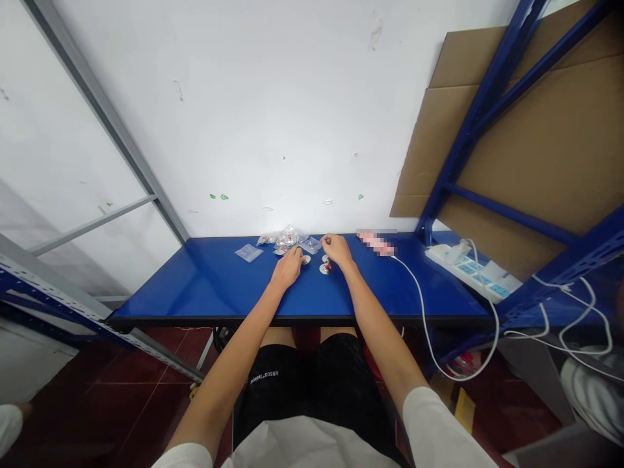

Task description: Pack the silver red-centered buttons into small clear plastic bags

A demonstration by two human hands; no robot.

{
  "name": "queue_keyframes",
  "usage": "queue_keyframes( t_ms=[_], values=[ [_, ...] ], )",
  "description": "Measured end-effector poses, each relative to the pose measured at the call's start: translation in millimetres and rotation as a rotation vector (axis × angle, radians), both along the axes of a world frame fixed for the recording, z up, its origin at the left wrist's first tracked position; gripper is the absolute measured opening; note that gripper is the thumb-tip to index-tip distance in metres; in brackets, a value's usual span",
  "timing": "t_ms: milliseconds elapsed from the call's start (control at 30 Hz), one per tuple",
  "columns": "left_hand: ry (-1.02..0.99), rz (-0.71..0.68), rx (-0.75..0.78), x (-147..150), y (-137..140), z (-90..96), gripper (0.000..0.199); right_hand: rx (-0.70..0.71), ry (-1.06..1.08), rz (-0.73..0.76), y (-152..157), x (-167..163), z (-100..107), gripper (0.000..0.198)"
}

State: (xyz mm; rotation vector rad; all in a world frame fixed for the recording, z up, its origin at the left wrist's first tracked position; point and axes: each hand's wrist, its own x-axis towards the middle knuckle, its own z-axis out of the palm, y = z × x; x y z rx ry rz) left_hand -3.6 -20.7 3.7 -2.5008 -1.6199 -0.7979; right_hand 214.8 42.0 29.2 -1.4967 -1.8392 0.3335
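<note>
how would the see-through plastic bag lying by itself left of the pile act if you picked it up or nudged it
The plastic bag would probably flop when lifted, since it looks like thin film. It is likely very light, as it lies nearly flat. Nudged, it might slide rather than roll, given its flat shape and the smooth-looking blue table.

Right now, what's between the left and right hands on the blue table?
Head view: small whitish discs lie between the left hand and the right hand, with a clear plastic bag farther back toward the wall.
</note>
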Motion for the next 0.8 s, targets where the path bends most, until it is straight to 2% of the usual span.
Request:
queue_keyframes(
  t_ms=[200, 800],
  values=[
    [0.021, 0.035, -0.007, -1.4, 0.5, -0.4, 0.023, 0.010, -0.078, 0.049, 1.6, -6.1, -3.6, 0.023],
    [0.074, 0.077, -0.014, 1.6, -4.0, 5.3, 0.026, 0.007, -0.107, 0.105, -2.3, -12.2, -3.5, 0.024]
  ],
)
